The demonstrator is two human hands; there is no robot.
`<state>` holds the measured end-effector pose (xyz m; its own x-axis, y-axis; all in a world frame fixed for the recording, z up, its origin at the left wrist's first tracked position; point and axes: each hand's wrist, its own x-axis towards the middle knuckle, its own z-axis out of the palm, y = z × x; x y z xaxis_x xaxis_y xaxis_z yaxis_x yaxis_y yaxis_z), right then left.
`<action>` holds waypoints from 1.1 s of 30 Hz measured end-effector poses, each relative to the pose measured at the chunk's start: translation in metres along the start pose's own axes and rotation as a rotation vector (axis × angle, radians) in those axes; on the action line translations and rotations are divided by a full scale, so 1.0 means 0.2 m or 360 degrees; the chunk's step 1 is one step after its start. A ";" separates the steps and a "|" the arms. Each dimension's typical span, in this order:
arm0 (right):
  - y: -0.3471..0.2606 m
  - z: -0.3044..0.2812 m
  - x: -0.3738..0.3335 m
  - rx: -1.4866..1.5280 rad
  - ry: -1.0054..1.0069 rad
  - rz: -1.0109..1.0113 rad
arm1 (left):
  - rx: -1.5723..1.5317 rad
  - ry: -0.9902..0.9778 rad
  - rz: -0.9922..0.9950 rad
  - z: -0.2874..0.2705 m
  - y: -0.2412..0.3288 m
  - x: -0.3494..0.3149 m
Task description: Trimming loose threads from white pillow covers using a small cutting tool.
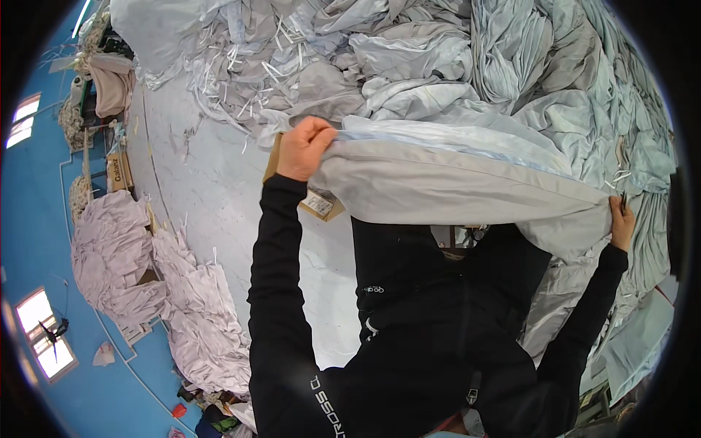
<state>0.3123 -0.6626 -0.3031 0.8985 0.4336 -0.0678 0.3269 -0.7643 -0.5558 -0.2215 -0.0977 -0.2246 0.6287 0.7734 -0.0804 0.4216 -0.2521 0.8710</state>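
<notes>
Grey cloth (453, 182): stretched above the lap (394, 255), in front of heaped fabric (416, 55). Left: end pinched in left hand (301, 150). Right: opposite end held in right hand (621, 225), together with slim dark tool (623, 201), kind unclear. Possible fault: snagged edge, from tool catching cloth.

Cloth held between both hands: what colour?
The cloth is light grey, with pale blue showing along its far edge; best in the head view.

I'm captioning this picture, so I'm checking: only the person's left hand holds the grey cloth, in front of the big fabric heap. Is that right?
Not quite: the head view shows the right hand holding the grey cloth too, at the end opposite the left hand, in front of the big fabric heap.
</notes>
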 end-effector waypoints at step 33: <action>-0.26 -0.04 -0.17 0.0105 0.0151 -0.0099 | -0.0543 0.0506 -0.0004 0.31 0.19 -0.29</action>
<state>0.2677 -0.6414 -0.2649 0.9017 0.4299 0.0453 0.3658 -0.7028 -0.6102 -0.2026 -0.1881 -0.2170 0.3740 0.9271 0.0234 0.1506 -0.0856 0.9849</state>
